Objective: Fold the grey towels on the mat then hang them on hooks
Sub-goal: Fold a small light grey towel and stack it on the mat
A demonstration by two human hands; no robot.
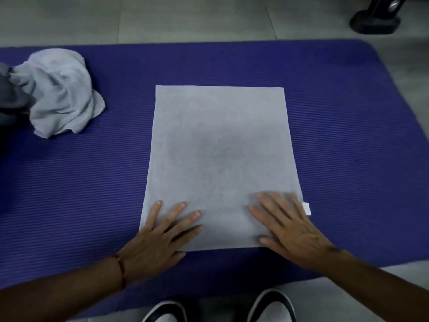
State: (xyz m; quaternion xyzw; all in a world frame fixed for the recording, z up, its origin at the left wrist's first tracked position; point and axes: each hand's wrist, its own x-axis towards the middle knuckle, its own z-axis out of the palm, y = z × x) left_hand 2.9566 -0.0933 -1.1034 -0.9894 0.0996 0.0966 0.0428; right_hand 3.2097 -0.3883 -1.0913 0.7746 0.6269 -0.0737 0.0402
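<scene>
grey towel point(218, 145) | flat rectangle, smooth | white tag at right edge

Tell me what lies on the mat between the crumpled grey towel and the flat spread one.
Nothing: the head view shows only bare ribbed purple mat between the crumpled light grey towel and the flat grey rectangular towel.

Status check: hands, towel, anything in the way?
Left hand and right hand flat on flat towel, near edge. Crumpled towel far left on mat. Nothing blocking.
</scene>
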